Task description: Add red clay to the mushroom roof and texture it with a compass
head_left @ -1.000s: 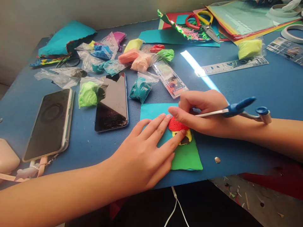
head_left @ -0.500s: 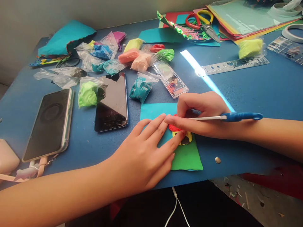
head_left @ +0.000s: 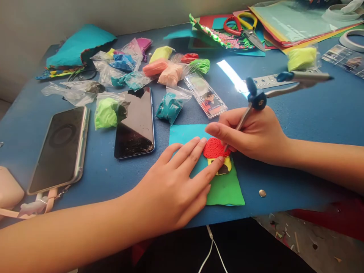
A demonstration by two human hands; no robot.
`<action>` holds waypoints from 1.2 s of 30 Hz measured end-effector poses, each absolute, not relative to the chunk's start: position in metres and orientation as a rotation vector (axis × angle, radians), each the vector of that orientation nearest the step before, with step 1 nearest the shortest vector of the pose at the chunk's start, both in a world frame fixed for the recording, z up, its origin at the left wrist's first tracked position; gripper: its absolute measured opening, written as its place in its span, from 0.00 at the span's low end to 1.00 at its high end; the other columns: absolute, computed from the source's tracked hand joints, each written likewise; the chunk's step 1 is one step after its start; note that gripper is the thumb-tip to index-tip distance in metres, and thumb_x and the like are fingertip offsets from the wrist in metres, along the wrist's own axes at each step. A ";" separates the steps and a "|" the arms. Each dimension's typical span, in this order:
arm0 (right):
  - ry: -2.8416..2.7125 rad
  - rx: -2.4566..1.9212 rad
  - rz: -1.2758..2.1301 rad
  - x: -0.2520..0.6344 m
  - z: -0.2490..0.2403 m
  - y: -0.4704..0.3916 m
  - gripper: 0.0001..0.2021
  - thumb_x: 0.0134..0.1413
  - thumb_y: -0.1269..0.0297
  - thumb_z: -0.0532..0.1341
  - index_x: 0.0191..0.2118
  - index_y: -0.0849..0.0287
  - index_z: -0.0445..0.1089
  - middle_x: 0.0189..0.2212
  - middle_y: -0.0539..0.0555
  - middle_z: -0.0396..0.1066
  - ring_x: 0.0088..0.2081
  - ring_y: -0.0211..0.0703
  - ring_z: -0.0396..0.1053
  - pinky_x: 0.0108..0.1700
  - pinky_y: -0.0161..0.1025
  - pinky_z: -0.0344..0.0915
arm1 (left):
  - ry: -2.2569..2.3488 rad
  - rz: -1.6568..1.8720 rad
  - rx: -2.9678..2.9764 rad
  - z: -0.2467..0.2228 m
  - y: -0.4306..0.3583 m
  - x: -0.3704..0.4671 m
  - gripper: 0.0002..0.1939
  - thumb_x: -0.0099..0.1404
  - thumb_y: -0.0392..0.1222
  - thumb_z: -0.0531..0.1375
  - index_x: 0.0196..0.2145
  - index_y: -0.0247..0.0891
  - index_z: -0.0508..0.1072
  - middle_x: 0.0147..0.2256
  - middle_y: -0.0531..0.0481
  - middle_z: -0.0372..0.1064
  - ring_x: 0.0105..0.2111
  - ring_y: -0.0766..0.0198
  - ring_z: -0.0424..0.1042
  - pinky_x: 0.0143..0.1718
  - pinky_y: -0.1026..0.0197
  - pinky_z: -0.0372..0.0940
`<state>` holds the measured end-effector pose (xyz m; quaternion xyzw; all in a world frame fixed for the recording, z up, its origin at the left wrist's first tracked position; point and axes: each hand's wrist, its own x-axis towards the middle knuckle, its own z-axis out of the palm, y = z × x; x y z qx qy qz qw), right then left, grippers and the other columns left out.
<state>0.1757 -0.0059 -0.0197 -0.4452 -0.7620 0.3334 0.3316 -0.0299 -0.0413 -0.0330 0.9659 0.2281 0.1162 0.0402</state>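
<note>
My left hand (head_left: pixel 182 178) lies flat with fingers spread over a small card, one fingertip touching a clay mushroom's yellow stem (head_left: pixel 227 163). The card has a light blue upper part (head_left: pixel 184 132) and a green clay lower part (head_left: pixel 224 191). Above the stem sits the mushroom's red clay cap (head_left: pixel 214 148), its surface covered in small pits. My right hand (head_left: pixel 250 132) is closed around a metal drawing compass (head_left: pixel 245 118) with a blue joint. The compass's tip points down at the cap's right edge; whether it touches is hard to tell.
Two phones (head_left: pixel 135 125) and bagged clay, such as a teal lump (head_left: pixel 170 106), lie left and behind. A clear picture case (head_left: pixel 206 94), a ruler (head_left: pixel 264 80) and scissors (head_left: pixel 251 30) are farther back. A small metal disc (head_left: pixel 262 193) lies near the front edge.
My right hand has shifted right and tilted the compass more upright, uncovering the red cap. The compass's upper end now stands higher. My left hand stays in place.
</note>
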 end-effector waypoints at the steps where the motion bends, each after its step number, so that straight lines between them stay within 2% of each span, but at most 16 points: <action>1: -1.992 -1.160 0.874 0.176 -0.021 -0.005 0.27 0.60 0.46 0.57 0.17 0.59 0.56 0.14 0.45 0.56 0.20 0.30 0.55 0.24 0.33 0.52 | 0.702 0.351 2.962 -0.033 -0.041 -0.030 0.24 0.70 0.37 0.49 0.62 0.32 0.63 0.58 0.26 0.62 0.60 0.38 0.61 0.54 0.41 0.60; 4: -2.001 -1.123 0.941 0.177 -0.025 -0.002 0.23 0.60 0.49 0.58 0.21 0.59 0.61 0.16 0.45 0.61 0.21 0.30 0.58 0.25 0.32 0.55 | 0.707 0.350 2.962 -0.034 -0.041 -0.031 0.24 0.70 0.37 0.49 0.61 0.32 0.63 0.58 0.27 0.63 0.59 0.39 0.62 0.54 0.41 0.60; 9: -1.999 -1.034 1.051 0.178 -0.029 0.000 0.18 0.63 0.56 0.57 0.24 0.60 0.62 0.18 0.46 0.65 0.23 0.31 0.62 0.27 0.31 0.58 | 0.691 0.370 2.956 -0.036 -0.041 -0.031 0.23 0.71 0.37 0.48 0.60 0.32 0.64 0.58 0.25 0.62 0.60 0.37 0.61 0.53 0.40 0.60; 24: -2.060 -0.975 0.979 0.179 -0.031 -0.001 0.17 0.65 0.59 0.55 0.25 0.60 0.62 0.18 0.46 0.63 0.23 0.30 0.60 0.28 0.32 0.56 | 0.688 0.376 2.957 -0.035 -0.042 -0.031 0.22 0.71 0.38 0.48 0.60 0.32 0.65 0.58 0.26 0.62 0.60 0.37 0.60 0.53 0.41 0.60; 31: -2.076 -0.960 0.999 0.180 -0.030 -0.001 0.16 0.65 0.62 0.55 0.25 0.61 0.62 0.19 0.46 0.64 0.23 0.30 0.61 0.28 0.31 0.57 | 0.651 0.290 2.989 -0.031 -0.039 -0.030 0.25 0.71 0.37 0.49 0.63 0.29 0.60 0.58 0.24 0.61 0.59 0.34 0.61 0.50 0.40 0.62; 36: -2.098 -0.948 0.983 0.180 -0.030 -0.001 0.15 0.66 0.63 0.54 0.26 0.60 0.61 0.19 0.47 0.64 0.24 0.30 0.61 0.28 0.31 0.57 | 0.653 0.350 2.974 -0.030 -0.038 -0.029 0.23 0.71 0.37 0.48 0.60 0.28 0.64 0.56 0.24 0.63 0.58 0.33 0.63 0.49 0.39 0.63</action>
